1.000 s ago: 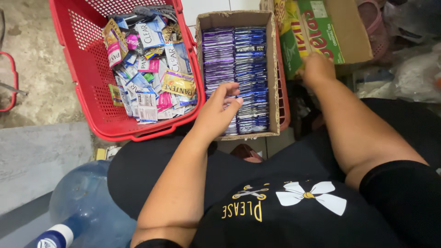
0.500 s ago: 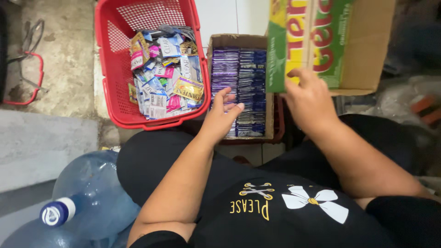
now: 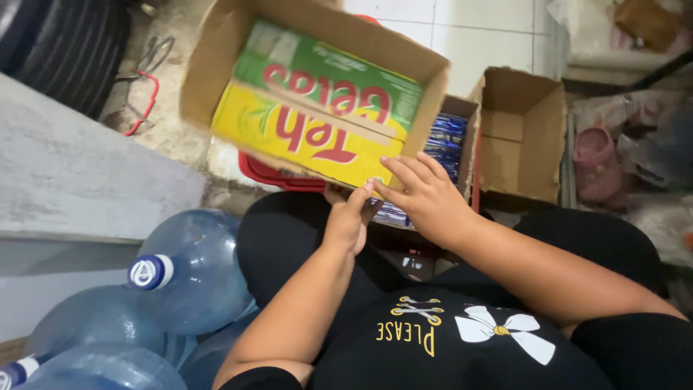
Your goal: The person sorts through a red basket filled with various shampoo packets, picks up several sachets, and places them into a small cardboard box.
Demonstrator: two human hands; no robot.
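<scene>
both hands gripping a printed cardboard box

the right hand (image 3: 426, 198) is clutching the near bottom edge of a big cardboard box (image 3: 317, 101), fingers spread up against its brown side and thumb tucked under; the left hand (image 3: 350, 220) is reaching up beside it, fingertips pressing on the same lower edge, the two hands almost touching; the box, printed green and yellow on its inner face with large red lettering, is being held tilted, its open side facing the camera, above the person's lap; a red basket (image 3: 278, 173) is peeking out just beneath the box, only its rim showing; a smaller cardboard tray (image 3: 469, 137) packed with blue and purple sachets (image 3: 446, 137) is sitting behind the right hand, partly hidden by the box; an open brown carton (image 3: 523, 137) is standing just beside the tray, to the right; large blue water jugs (image 3: 195, 274) with white and blue caps are lying close together at the lower left, near the left elbow; a pink sandal (image 3: 599, 155) is resting on the floor at the far right; a grey concrete ledge (image 3: 79, 180) is running along the left side.
</scene>
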